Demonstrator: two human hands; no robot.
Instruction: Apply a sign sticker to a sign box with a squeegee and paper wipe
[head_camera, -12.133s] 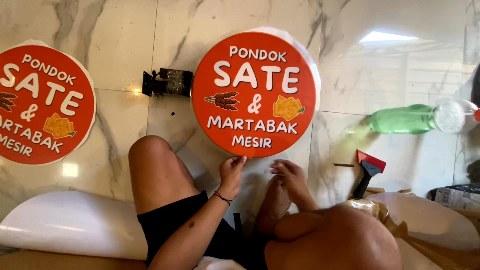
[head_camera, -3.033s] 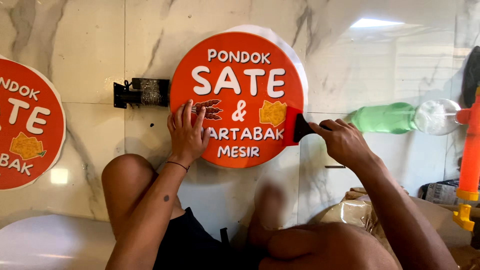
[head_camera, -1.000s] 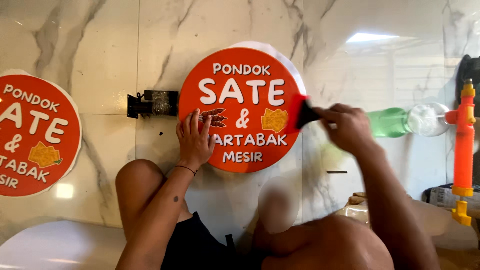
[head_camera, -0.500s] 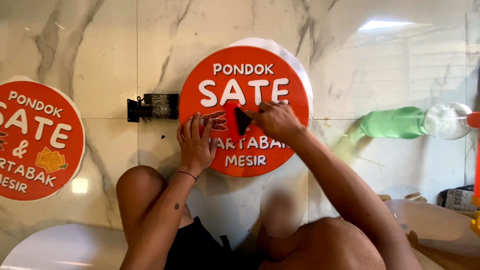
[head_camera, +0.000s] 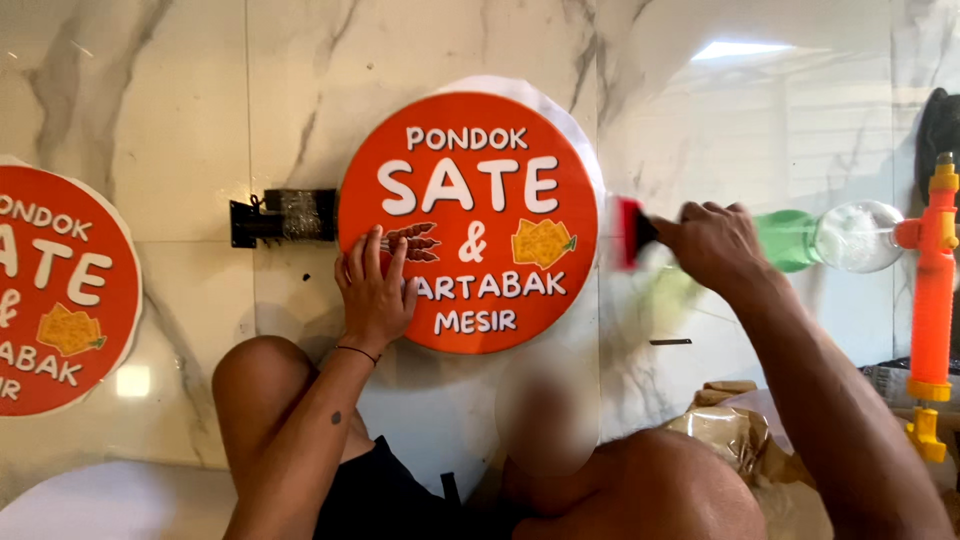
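A round orange sign (head_camera: 470, 150) with white lettering and food pictures lies on a marble floor (head_camera: 150, 100), on a slightly larger white disc. My left hand (head_camera: 375, 290) presses flat on the sign's lower left part, fingers spread. My right hand (head_camera: 712, 240) grips a small squeegee with a red blade (head_camera: 628, 232) just past the sign's right edge; the tool is motion-blurred. My bare knees sit below the sign.
A second orange round sign (head_camera: 60, 290) lies at the left edge. A black tool (head_camera: 282, 215) rests left of the main sign. A green spray bottle (head_camera: 815, 238) lies right, an orange sprayer (head_camera: 932, 290) stands at far right, crumpled plastic (head_camera: 730, 430) near my right knee.
My right hand swept the squeegee from the sign's middle rightward, off its right edge. My left hand stayed pressed on the sign's lower left.
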